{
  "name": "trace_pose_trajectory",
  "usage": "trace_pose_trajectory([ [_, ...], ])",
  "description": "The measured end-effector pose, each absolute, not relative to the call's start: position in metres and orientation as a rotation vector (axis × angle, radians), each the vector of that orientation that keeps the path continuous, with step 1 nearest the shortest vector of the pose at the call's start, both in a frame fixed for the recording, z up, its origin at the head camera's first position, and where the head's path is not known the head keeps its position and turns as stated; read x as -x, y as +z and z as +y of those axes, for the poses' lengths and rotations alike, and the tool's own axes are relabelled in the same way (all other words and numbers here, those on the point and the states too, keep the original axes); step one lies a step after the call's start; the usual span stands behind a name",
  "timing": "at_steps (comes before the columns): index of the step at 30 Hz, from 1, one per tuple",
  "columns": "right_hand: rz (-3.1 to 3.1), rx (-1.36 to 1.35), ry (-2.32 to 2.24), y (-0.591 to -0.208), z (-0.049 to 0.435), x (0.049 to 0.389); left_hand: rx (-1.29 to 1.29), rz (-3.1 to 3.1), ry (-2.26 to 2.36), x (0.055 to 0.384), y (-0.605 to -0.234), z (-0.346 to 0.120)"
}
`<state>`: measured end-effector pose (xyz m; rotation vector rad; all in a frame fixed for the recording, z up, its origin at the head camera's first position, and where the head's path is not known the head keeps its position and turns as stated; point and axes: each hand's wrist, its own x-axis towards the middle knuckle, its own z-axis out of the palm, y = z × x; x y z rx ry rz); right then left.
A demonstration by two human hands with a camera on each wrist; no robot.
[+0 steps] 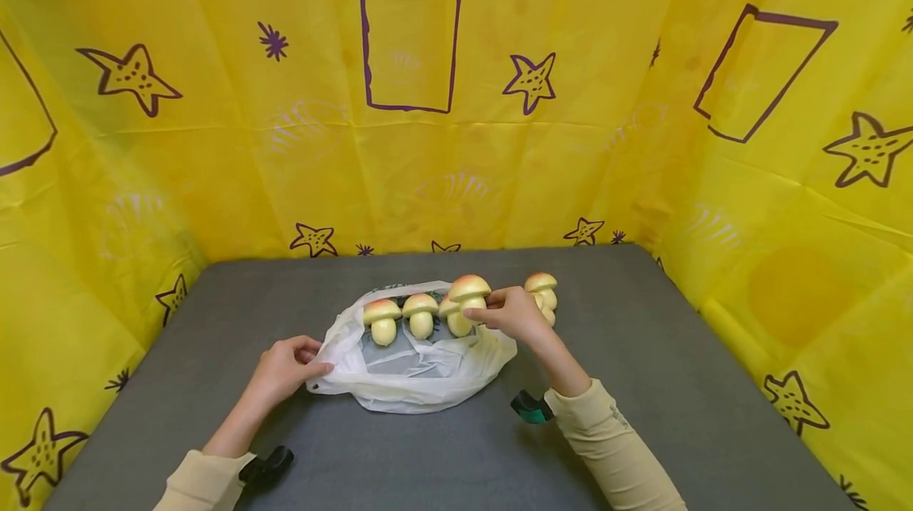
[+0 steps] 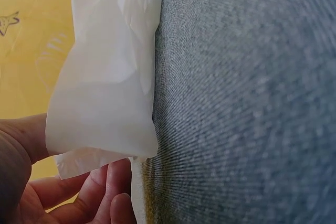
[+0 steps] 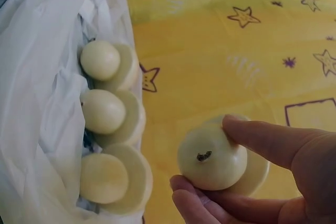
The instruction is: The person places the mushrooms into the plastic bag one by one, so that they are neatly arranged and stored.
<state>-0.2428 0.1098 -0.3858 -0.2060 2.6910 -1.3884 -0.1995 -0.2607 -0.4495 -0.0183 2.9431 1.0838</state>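
Right hand (image 1: 515,314) pinched a mushroom (image 1: 469,289) by its stem at the fingertips, near the far right rim of the white bag (image 1: 414,394); cap up and away from the person, stem end toward them, its long axis tilted. Left hand (image 1: 284,368) held the bag's left edge

Three mushrooms (image 1: 420,316) abreast in a bag (image 1: 414,394), bag on table (image 1: 456,463), further mushrooms (image 1: 542,283) right of bag, curtain (image 1: 399,186) behind.

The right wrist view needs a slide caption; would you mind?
Right grip holding one mushroom-shaped item, with three more at the mouth of a white bag.
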Motion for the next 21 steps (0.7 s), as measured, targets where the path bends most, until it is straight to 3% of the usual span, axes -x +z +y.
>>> trace_pose_trajectory([
  [21,2.696,0.371,-1.299,-0.391,0.075,0.244,0.023,2.954,1.099,0.196,-0.447,-0.261],
])
